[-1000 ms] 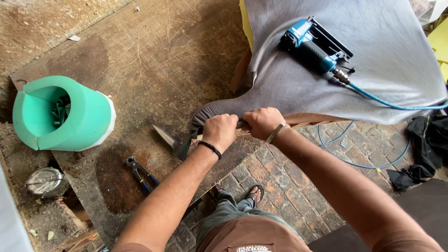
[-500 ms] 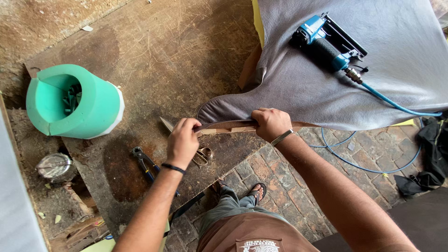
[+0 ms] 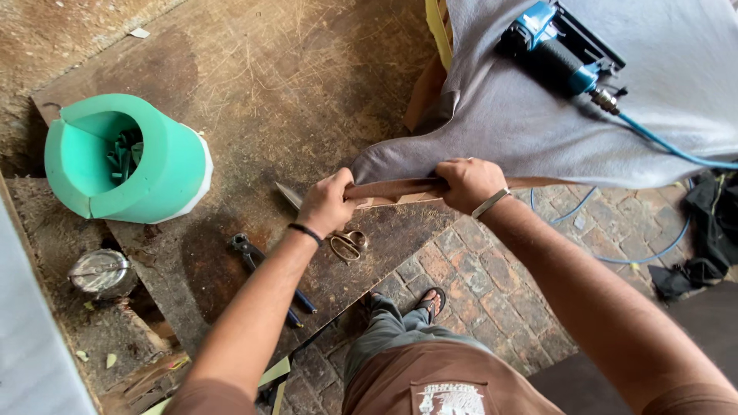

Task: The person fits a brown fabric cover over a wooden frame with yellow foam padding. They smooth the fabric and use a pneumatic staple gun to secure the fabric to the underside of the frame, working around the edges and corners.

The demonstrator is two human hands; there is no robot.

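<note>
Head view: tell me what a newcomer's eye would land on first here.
Most striking is the mint-green foam cylinder lying on the worn wooden board at the left. At centre, the left hand and right hand both grip the edge of a grey fabric sheet over a wooden rail. A blue pneumatic stapler with its blue hose lies on that fabric at the upper right.

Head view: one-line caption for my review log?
Both hands grip the grey fabric's edge beside scissors.
</note>
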